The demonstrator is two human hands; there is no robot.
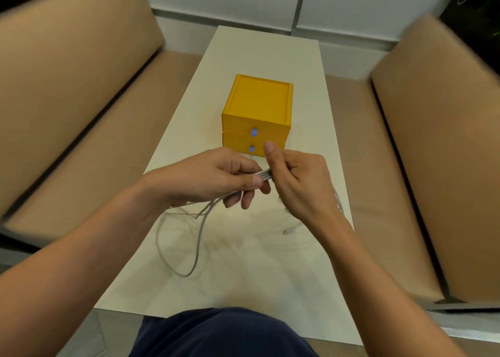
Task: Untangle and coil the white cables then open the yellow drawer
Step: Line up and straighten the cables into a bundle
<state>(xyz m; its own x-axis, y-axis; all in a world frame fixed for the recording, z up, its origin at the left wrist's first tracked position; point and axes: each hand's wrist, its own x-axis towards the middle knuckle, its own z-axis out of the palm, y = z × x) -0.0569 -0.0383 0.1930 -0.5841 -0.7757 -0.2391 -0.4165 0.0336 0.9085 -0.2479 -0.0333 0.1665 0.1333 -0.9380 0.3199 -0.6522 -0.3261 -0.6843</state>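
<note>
White cables [264,175] look thin, light and limp from the head view, so I judge they will sag, slide and re-knot easily; they are best taken where the strands already lie bunched side by side, not by a loose loop. That bunch sits in the air just in front of the yellow drawer unit [259,105], held between both hands. The left hand [216,178] pinches it between thumb and fingers, and the right hand [297,183] curls its fingers round it with the thumb raised. About four strands show in the bunch, though how many separate cables they make I cannot tell. Below the hands, further in front of the unit, slack loops trail onto the desk [270,51], and one small metal connector [285,231] lies there. The unit has two drawers, each with one blue tab: the upper tab [254,132] and the lower tab [252,148]. Both drawers are closed. Those tabs look like the natural pull points.
</note>
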